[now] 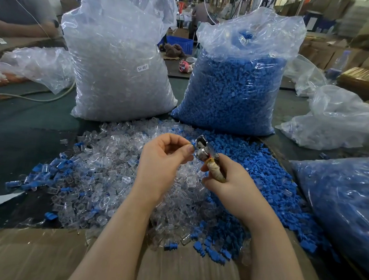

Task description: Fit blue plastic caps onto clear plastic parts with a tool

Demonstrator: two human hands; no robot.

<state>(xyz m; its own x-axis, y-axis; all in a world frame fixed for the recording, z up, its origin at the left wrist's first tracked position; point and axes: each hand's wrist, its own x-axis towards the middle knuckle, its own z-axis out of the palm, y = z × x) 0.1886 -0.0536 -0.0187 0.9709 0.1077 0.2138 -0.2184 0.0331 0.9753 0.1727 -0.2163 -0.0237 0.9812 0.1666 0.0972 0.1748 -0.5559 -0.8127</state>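
My right hand [224, 180] grips the tape-wrapped handle of a small metal tool [205, 149], whose shiny head points up and to the left. My left hand [164, 160] pinches a small blue cap [193, 143] between thumb and fingertips, right against the tool's head. Below both hands lies a heap of clear plastic parts [110, 173]. A spread of loose blue caps [264, 181] covers the table to the right of that heap. Whether a clear part sits in the tool is hidden.
Two tall plastic bags stand behind the heaps: clear parts [118, 68] on the left, blue caps [234, 88] on the right. Another bag of blue pieces [346, 203] lies at the right. Cardboard [37, 256] lines the near edge. A person's arm [22, 27] rests at far left.
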